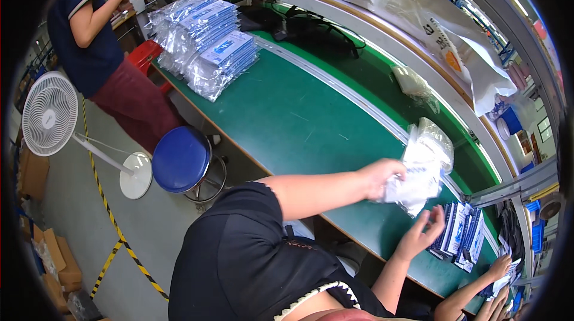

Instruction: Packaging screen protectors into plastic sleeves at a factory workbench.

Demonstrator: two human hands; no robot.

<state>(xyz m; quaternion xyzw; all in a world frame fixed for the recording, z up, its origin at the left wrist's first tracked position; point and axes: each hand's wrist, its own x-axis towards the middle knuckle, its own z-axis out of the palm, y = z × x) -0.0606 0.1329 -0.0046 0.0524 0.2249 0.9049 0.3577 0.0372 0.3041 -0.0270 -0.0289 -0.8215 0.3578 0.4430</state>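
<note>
My left hand (382, 179) is closed on the edge of a clear plastic bag (414, 189), held low over the green work table (299, 124) and slightly blurred. Whether anything is inside the bag I cannot make out. Just beyond it lies a pile of clear plastic bags (433, 141). My right hand (420, 234) is raised, its fingers apart and curved, with nothing visible in it. Beside it stand rows of blue-and-white packets (457, 234), close together on the table.
Stacked bagged packets (206, 43) cover the table's far left end. A shelf (382, 28) with white sacking runs along the back. A co-worker's hands (500, 268) work at lower right; another person (98, 34) stands far left, near a blue stool (181, 159) and white fan (51, 113).
</note>
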